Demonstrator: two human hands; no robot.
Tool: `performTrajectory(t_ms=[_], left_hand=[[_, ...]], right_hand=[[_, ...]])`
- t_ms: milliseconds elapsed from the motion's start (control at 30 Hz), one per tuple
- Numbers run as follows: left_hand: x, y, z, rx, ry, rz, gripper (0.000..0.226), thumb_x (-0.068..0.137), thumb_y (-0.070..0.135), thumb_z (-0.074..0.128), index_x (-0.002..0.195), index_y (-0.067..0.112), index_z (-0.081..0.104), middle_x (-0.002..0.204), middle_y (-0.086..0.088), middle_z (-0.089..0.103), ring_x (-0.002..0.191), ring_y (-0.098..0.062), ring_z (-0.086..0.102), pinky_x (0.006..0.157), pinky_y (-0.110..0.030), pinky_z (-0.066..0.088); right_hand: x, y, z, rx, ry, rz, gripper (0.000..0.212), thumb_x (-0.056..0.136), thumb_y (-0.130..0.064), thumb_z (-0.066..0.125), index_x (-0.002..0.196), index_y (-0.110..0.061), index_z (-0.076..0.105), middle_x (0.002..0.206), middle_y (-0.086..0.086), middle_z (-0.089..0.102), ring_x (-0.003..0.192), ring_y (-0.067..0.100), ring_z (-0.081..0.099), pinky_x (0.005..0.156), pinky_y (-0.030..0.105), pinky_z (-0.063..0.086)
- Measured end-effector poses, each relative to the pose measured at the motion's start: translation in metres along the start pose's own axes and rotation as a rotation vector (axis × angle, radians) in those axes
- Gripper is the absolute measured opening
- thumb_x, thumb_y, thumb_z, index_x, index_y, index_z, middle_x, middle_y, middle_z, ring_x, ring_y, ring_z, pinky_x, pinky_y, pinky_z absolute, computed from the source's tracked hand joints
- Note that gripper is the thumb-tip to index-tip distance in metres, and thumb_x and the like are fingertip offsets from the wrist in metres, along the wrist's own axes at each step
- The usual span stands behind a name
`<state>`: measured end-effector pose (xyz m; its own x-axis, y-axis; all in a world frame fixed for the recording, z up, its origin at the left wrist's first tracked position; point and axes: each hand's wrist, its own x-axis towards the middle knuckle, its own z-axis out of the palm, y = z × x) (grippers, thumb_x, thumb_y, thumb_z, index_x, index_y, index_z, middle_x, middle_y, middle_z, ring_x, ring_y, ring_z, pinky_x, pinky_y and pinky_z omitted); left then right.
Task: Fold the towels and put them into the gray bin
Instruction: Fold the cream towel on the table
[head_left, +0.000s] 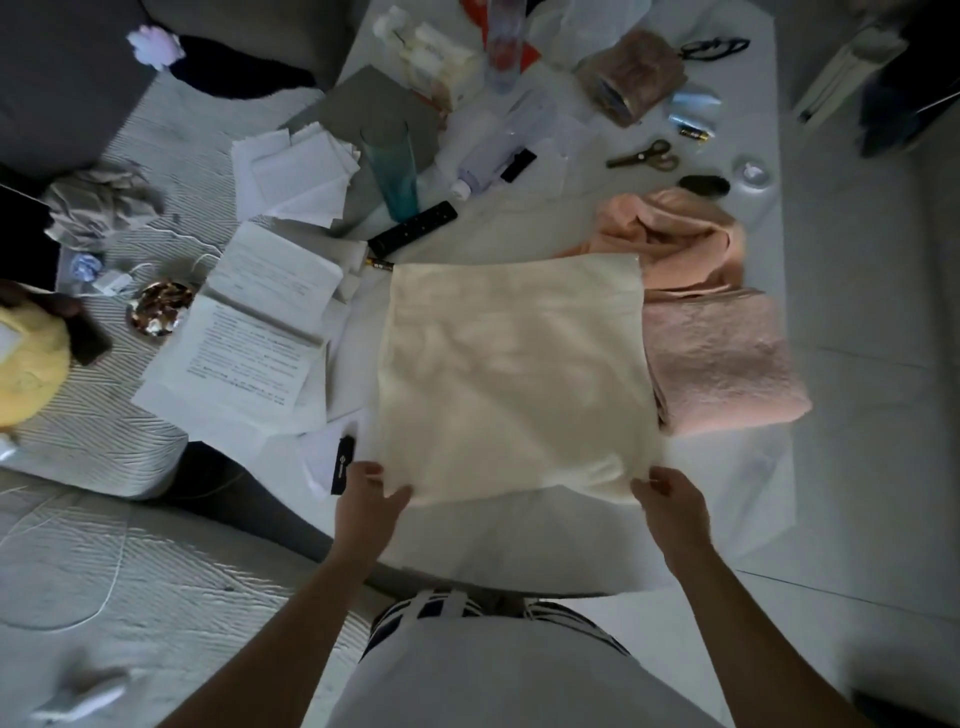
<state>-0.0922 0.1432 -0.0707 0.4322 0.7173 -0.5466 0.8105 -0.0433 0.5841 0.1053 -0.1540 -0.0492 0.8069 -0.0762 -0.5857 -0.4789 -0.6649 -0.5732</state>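
Observation:
A cream towel (511, 374) lies spread flat on the white table (737, 467), roughly square. My left hand (366, 501) pinches its near left corner and my right hand (672, 501) pinches its near right corner. To the right, partly under the cream towel's edge, sits a folded pink towel (722, 364). Behind that lies a crumpled peach towel (675, 234). No gray bin shows clearly in this view.
Papers (254, 332) crowd the table's left side, with a black remote (413, 228), a teal tumbler (395, 171), a lilac bottle (483, 161) and scissors (644, 156) further back. A black tag (343, 462) lies by my left hand. A striped cushion (104, 431) sits left.

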Motion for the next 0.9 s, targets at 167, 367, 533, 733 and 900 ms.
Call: performTrajectory(t_ms=[167, 367, 533, 733, 900], left_hand=[[-0.012, -0.007, -0.003, -0.355, -0.161, -0.105, 0.023, 0.089, 0.018, 0.073, 0.106, 0.011, 0.06, 0.093, -0.007, 0.072, 0.079, -0.021, 0.074, 0.062, -0.028, 0.055], [-0.019, -0.03, -0.035, -0.527, 0.117, -0.033, 0.006, 0.092, 0.011, 0.068, 0.089, 0.015, 0.069, 0.086, -0.008, 0.074, 0.074, -0.021, 0.076, 0.066, -0.029, 0.062], [-0.047, -0.075, -0.005, -0.306, -0.029, -0.195, 0.014, 0.091, 0.0, 0.065, 0.085, 0.013, 0.062, 0.093, -0.015, 0.065, 0.076, -0.026, 0.07, 0.067, -0.037, 0.06], [-0.061, -0.088, 0.007, -0.256, 0.062, -0.238, 0.015, 0.089, 0.006, 0.068, 0.086, 0.018, 0.06, 0.094, -0.011, 0.067, 0.08, -0.03, 0.07, 0.078, -0.049, 0.061], [-0.069, -0.075, 0.013, -0.323, -0.027, -0.278, 0.01, 0.096, 0.02, 0.063, 0.089, 0.012, 0.061, 0.095, -0.014, 0.068, 0.079, -0.032, 0.074, 0.08, -0.049, 0.061]], right_hand=[[-0.001, 0.012, -0.021, 0.027, -0.254, -0.072, 0.01, 0.094, -0.018, 0.057, 0.098, -0.012, 0.063, 0.087, 0.007, 0.071, 0.074, 0.022, 0.07, 0.06, 0.031, 0.043], [0.013, 0.028, -0.066, -0.024, -0.053, -0.313, 0.009, 0.094, -0.021, 0.053, 0.087, -0.026, 0.056, 0.075, 0.005, 0.065, 0.065, 0.022, 0.062, 0.06, 0.032, 0.045], [0.013, 0.077, -0.06, -0.231, -0.226, -0.236, 0.011, 0.095, -0.017, 0.055, 0.105, -0.016, 0.058, 0.095, 0.006, 0.065, 0.081, 0.03, 0.065, 0.073, 0.036, 0.053], [0.009, 0.077, -0.053, -0.199, -0.206, -0.208, 0.013, 0.09, -0.027, 0.063, 0.099, -0.02, 0.061, 0.088, -0.005, 0.066, 0.068, 0.02, 0.067, 0.059, 0.027, 0.047], [0.004, 0.079, -0.052, -0.296, -0.091, -0.26, 0.019, 0.086, -0.019, 0.065, 0.075, -0.004, 0.063, 0.068, 0.011, 0.064, 0.059, 0.021, 0.055, 0.056, 0.028, 0.039]])
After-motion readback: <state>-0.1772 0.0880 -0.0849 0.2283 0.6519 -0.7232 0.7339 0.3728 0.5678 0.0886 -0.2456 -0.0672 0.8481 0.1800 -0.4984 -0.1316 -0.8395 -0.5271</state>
